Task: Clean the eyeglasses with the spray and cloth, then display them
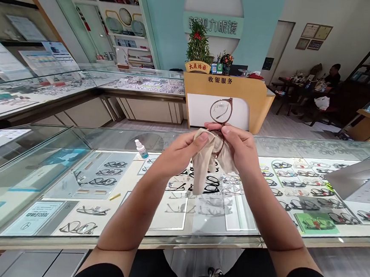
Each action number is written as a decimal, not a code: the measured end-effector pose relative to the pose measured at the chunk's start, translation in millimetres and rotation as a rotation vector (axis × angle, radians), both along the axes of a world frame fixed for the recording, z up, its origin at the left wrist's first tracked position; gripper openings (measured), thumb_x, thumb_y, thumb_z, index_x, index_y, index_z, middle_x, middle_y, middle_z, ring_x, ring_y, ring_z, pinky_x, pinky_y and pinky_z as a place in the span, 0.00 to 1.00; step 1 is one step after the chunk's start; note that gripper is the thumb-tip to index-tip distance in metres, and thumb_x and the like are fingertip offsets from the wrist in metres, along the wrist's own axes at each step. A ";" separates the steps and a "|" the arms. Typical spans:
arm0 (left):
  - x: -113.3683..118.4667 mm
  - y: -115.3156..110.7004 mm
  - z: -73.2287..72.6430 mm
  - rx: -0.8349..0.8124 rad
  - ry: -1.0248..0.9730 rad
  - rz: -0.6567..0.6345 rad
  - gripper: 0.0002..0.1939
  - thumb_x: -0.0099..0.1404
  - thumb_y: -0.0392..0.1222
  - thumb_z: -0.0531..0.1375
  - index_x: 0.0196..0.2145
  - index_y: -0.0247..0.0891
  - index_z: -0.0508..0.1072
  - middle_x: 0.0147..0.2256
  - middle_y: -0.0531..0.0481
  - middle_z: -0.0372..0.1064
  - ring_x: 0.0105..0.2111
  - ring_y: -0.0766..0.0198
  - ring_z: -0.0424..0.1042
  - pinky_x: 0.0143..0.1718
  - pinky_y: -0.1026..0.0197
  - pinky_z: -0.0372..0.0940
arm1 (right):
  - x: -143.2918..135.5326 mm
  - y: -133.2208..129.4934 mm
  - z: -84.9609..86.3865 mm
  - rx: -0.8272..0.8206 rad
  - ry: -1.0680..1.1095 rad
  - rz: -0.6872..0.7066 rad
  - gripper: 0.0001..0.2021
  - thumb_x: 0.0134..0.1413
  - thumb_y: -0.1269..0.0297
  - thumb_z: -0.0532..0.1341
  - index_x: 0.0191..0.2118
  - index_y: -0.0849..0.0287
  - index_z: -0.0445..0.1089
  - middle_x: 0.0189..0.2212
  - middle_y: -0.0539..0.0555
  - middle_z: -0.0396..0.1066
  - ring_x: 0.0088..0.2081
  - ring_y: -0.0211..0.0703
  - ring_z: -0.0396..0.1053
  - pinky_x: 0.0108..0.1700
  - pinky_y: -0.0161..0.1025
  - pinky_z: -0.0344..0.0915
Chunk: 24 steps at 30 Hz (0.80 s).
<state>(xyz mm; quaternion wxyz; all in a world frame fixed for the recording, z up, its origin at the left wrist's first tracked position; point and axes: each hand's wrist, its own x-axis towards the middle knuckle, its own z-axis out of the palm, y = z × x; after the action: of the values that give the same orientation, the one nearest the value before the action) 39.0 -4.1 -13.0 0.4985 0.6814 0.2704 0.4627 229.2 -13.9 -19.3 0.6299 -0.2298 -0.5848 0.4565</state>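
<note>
Above the glass counter, a pair of eyeglasses [221, 110] with a dark reddish-brown frame is held on end. One lens points up, and the other is partly covered by a beige cloth [202, 163]. My left hand [187, 149] is closed on the cloth, its thumb pressing a fold of it near the lower lens. My right hand [240, 146] pinches the eyeglasses near the bridge, and part of the cloth hangs beneath its fingers. To the left of my hands, a small white spray bottle [142, 149] with a blue label stands on the glass top.
Beneath my arms is a glass display counter [164, 235] holding rows of eyeglasses [304, 204]. A sloping white panel [361, 178] is at the right. Another showcase [151, 84] runs along the left and back. Beyond the counter stands a cashier desk [258, 106]; a person [333, 77] sits far right.
</note>
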 end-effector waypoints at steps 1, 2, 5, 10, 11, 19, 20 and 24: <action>-2.4 3.0 -0.3 -0.004 0.002 0.023 0.31 0.69 0.73 0.68 0.34 0.38 0.78 0.31 0.49 0.72 0.32 0.62 0.69 0.33 0.61 0.65 | 2.6 2.6 0.0 0.007 0.007 -0.006 0.14 0.68 0.46 0.70 0.45 0.47 0.90 0.53 0.53 0.87 0.58 0.55 0.81 0.67 0.56 0.74; -4.0 5.9 -0.9 -0.007 -0.007 0.059 0.32 0.68 0.74 0.68 0.34 0.38 0.79 0.31 0.49 0.73 0.32 0.61 0.70 0.34 0.60 0.65 | 5.5 5.0 0.1 0.022 0.012 -0.018 0.13 0.68 0.47 0.70 0.45 0.47 0.90 0.52 0.53 0.87 0.59 0.55 0.81 0.69 0.56 0.73; -5.4 13.8 -2.6 -0.049 -0.078 0.164 0.33 0.64 0.75 0.71 0.34 0.38 0.80 0.30 0.49 0.75 0.33 0.60 0.72 0.33 0.61 0.65 | 14.9 10.4 1.1 0.074 -0.028 -0.041 0.13 0.68 0.47 0.70 0.43 0.47 0.90 0.54 0.54 0.85 0.65 0.57 0.77 0.74 0.57 0.67; -3.3 20.5 -1.4 -0.131 -0.210 0.199 0.34 0.59 0.75 0.74 0.36 0.38 0.80 0.30 0.48 0.77 0.34 0.57 0.78 0.35 0.58 0.70 | 23.6 13.3 2.2 0.064 -0.215 0.061 0.13 0.70 0.51 0.68 0.39 0.47 0.90 0.61 0.54 0.81 0.69 0.57 0.71 0.76 0.55 0.63; -2.9 20.6 -1.1 -0.138 -0.221 0.194 0.33 0.60 0.75 0.74 0.36 0.38 0.80 0.29 0.48 0.77 0.33 0.57 0.78 0.35 0.58 0.71 | 23.3 13.5 2.0 0.054 -0.246 0.074 0.13 0.70 0.51 0.68 0.39 0.47 0.90 0.60 0.54 0.81 0.69 0.57 0.71 0.76 0.55 0.63; -1.7 21.1 -1.7 -0.063 -0.168 0.158 0.34 0.60 0.73 0.75 0.28 0.38 0.75 0.25 0.53 0.69 0.26 0.66 0.66 0.29 0.62 0.62 | 18.3 14.0 3.3 0.029 -0.423 0.165 0.14 0.70 0.49 0.68 0.40 0.48 0.90 0.59 0.51 0.81 0.64 0.53 0.73 0.73 0.54 0.63; -2.4 21.1 -0.7 -0.057 -0.148 0.138 0.33 0.60 0.73 0.75 0.29 0.38 0.75 0.25 0.53 0.68 0.26 0.66 0.65 0.30 0.62 0.61 | 19.5 13.9 4.0 0.030 -0.428 0.171 0.14 0.70 0.49 0.68 0.39 0.48 0.89 0.58 0.52 0.81 0.63 0.53 0.73 0.72 0.53 0.63; -7.8 20.4 4.7 -0.031 -0.083 0.041 0.30 0.60 0.69 0.77 0.33 0.37 0.79 0.29 0.51 0.72 0.29 0.65 0.68 0.32 0.62 0.63 | 26.5 13.2 6.0 -0.005 -0.447 0.151 0.15 0.70 0.50 0.68 0.38 0.52 0.89 0.46 0.54 0.83 0.52 0.50 0.76 0.61 0.48 0.68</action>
<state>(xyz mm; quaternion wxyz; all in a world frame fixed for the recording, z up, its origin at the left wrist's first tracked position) 31.2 16.2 -8.3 0.5102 0.6481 0.2708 0.4963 255.7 -0.6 -13.3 0.4483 -0.2824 -0.7242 0.4413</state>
